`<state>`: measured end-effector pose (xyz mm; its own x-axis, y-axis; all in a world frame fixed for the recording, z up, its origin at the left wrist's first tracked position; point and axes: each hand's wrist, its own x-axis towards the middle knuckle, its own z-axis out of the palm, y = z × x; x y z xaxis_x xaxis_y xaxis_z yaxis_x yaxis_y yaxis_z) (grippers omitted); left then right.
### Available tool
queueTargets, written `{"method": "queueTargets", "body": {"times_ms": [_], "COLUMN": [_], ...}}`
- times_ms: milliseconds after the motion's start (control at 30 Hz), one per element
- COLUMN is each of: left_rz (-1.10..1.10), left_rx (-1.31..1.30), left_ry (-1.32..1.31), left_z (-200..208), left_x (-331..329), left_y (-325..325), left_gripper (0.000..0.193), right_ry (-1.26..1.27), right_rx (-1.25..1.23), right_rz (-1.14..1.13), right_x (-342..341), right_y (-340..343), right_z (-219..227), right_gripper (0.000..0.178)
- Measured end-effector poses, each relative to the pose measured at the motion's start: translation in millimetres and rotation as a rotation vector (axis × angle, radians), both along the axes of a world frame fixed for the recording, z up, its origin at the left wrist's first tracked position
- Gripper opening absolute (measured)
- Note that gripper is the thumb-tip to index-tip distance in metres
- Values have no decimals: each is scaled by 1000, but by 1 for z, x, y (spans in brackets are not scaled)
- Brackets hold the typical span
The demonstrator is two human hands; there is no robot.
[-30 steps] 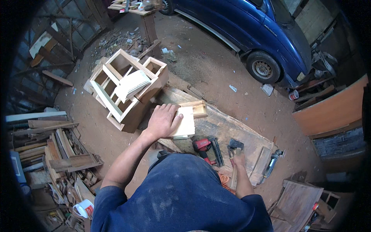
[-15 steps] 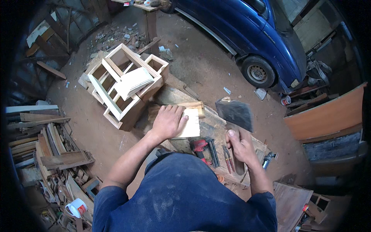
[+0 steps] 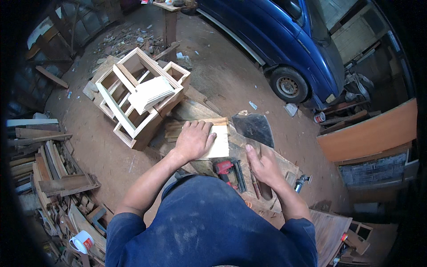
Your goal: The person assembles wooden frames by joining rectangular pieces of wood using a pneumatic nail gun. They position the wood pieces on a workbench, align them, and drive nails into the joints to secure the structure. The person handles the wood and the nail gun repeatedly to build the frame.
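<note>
We counted two hands at work, one board, one chopper, one nail gun and one pair of pliers. The left grip [image 3: 192,141] lay opened out, palm down, on the pale board [image 3: 220,142], its thumb apart from the fingers. The right grip [image 3: 265,167] was closed around the handle of the broad-bladed chopper [image 3: 254,128]. We saw the dark blade just right of the board but could not tell whether they touched.

The board was on the low counter [image 3: 283,165], directly in front of the person, with brown wood strips [image 3: 175,129] just beyond it; we could not count those surely. The red nail gun [image 3: 224,170] lay on the near side, and the pliers [image 3: 255,184] beside the chopper's handle. Farther left stood one wooden frame [image 3: 103,104] with one loose pale panel [image 3: 151,94] on top. Beyond, we noted one blue vehicle [image 3: 249,35].
</note>
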<state>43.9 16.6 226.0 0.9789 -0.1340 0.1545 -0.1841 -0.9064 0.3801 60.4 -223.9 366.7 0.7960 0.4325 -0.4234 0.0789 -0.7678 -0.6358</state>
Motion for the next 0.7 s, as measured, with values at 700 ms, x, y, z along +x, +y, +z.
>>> {"method": "queueTargets", "body": {"times_ms": [700], "left_rz": [-37], "left_rx": [-9], "left_ry": [-54], "left_z": [1], "left_x": [-1], "left_y": [-1], "left_gripper": [45], "right_ry": [-131], "right_rx": [97], "right_rz": [3], "right_x": [14], "right_y": [-2], "right_z": [-35], "right_gripper": [65]}}
